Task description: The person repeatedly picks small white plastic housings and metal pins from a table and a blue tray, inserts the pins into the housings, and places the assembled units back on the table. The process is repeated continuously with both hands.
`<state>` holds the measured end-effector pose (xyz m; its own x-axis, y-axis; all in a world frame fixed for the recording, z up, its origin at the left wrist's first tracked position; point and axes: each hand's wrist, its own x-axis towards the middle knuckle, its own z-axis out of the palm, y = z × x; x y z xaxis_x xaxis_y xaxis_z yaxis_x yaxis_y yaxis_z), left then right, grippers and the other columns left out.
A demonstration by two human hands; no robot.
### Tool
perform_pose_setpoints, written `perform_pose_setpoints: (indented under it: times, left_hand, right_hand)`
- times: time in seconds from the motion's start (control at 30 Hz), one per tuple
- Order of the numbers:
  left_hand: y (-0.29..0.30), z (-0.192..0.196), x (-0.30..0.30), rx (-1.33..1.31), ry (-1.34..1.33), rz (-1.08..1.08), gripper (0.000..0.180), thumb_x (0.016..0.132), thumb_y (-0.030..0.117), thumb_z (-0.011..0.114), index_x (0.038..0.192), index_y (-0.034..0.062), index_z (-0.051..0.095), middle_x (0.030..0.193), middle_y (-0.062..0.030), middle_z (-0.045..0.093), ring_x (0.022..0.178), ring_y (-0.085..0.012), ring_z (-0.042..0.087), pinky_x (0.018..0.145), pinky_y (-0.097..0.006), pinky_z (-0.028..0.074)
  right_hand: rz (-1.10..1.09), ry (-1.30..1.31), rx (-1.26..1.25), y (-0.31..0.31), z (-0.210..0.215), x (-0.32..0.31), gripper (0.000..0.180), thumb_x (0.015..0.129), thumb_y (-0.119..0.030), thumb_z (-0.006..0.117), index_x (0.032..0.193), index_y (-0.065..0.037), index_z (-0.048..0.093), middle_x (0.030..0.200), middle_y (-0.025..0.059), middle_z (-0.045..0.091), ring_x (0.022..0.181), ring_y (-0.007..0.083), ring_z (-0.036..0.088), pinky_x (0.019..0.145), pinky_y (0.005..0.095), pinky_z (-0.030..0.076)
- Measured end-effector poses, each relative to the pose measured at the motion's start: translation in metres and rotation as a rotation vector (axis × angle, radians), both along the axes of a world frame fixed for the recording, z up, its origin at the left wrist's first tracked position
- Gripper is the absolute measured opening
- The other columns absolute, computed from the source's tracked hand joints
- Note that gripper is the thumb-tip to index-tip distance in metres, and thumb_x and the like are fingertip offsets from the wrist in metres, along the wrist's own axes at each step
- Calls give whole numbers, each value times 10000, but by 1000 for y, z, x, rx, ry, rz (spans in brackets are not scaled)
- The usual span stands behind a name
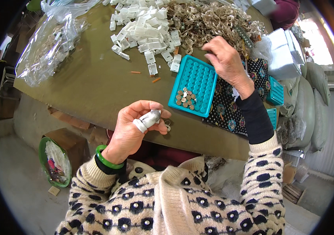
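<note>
My left hand [129, 121] is closed in front of me near the table's front edge. A white and silvery wrap [148, 121] covers one of its digits, apparently the thumb. Beside its fingertips hangs a small pale loop [168, 126]; what the fingers pinch is too small to make out. My right hand [226, 64] is raised over the far right corner of a teal tray [192, 74], its fingers curled and their tips close together. Whatever they may hold cannot be made out. Rows of round recesses fill the tray, and several small round metallic pieces [186, 98] lie at its near end.
White plastic pieces [143, 31] are heaped at the back, beside a pile of brownish translucent loops [210, 19]. A clear plastic bag [53, 47] lies at the far left. Patterned dark cloth [229, 105] and more teal trays [276, 92] are to the right. A green basin [43, 152] stands below left.
</note>
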<state>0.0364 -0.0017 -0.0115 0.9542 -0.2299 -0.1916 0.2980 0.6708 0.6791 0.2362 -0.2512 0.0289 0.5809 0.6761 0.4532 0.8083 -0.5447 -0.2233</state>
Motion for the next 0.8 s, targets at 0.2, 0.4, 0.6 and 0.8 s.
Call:
perform_pose_setpoints:
  times: [0.2,0.4,0.6,0.8]
  left_hand:
    - [0,-2,-2,-31,-9,-18,142,938,75,604,1076,44,618,1048,-191,672,774,-209,691,705,-318,585]
    - [2,-5,2,-103,-6,-47,159,943,93,605,1095,45,601,1014,-153,667,800,-206,688,712,-324,588]
    - [4,-6,3,-145,16,-88,152,950,109,600,1082,35,584,937,-106,643,817,-210,679,723,-363,590]
    - [7,-3,4,-216,30,-94,146,944,96,598,1072,30,578,940,-88,620,845,-199,666,696,-356,581]
  right_hand:
    - [140,-56,-260,32,4,20,131,787,-3,646,900,-66,637,932,61,542,894,255,608,745,368,533]
    - [11,227,223,30,28,26,80,835,-64,695,898,-35,655,935,60,615,783,146,606,701,243,501]
    - [-399,382,148,29,32,23,113,921,-115,651,980,-19,656,903,16,665,762,67,602,673,227,512]
    - [-129,1049,890,36,40,5,134,959,-129,555,994,-1,573,989,180,681,866,265,698,741,373,592]
